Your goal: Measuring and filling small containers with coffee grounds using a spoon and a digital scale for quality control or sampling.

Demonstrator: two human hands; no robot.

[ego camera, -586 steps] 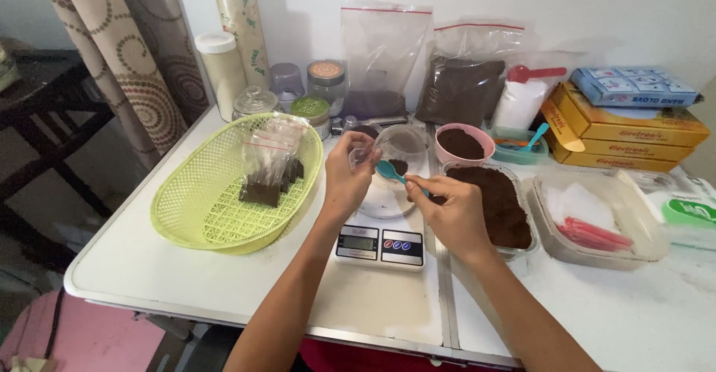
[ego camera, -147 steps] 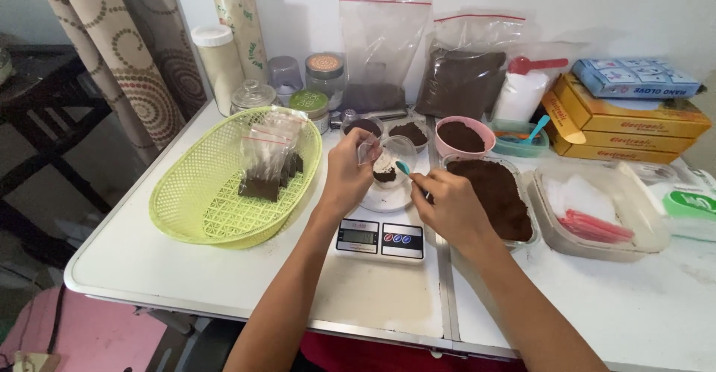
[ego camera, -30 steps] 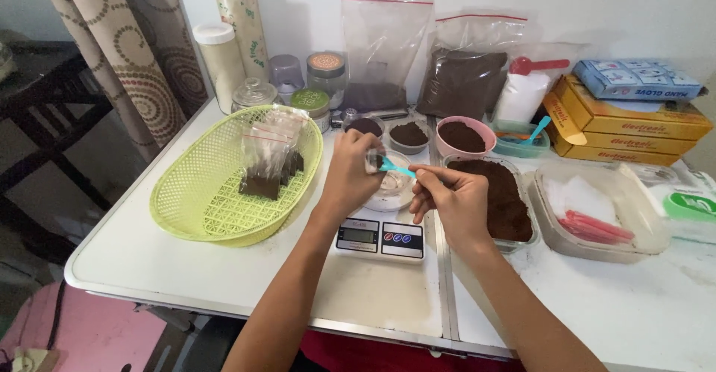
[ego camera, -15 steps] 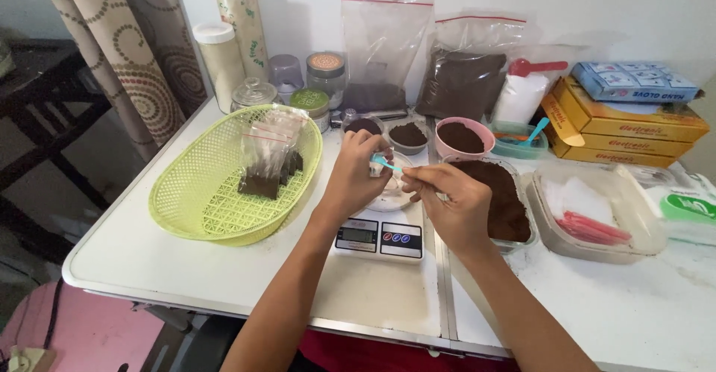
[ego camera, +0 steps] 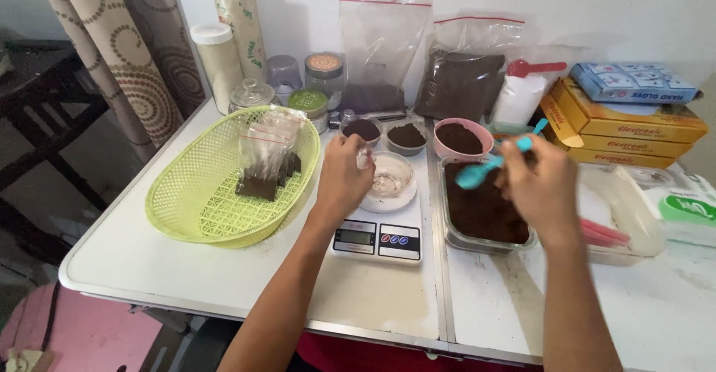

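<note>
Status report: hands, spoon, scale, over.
Left hand at small bowl on scale. Right hand holds teal spoon over brown-powder tub. Nothing blocking.

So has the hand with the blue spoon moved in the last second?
Yes. The right hand with the blue spoon has swung right, away from the scale and over the tub of brown powder.

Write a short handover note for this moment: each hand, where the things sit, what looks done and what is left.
Left hand: pinching a small clear bag beside the glass bowl on the scale.
Right hand: holding a teal spoon over the tray of brown powder; blurred, so any load cannot be told.
Done: several filled bags lie in the green basket.
Left: the bowl looks empty, and the bag in hand does not look filled.
</note>
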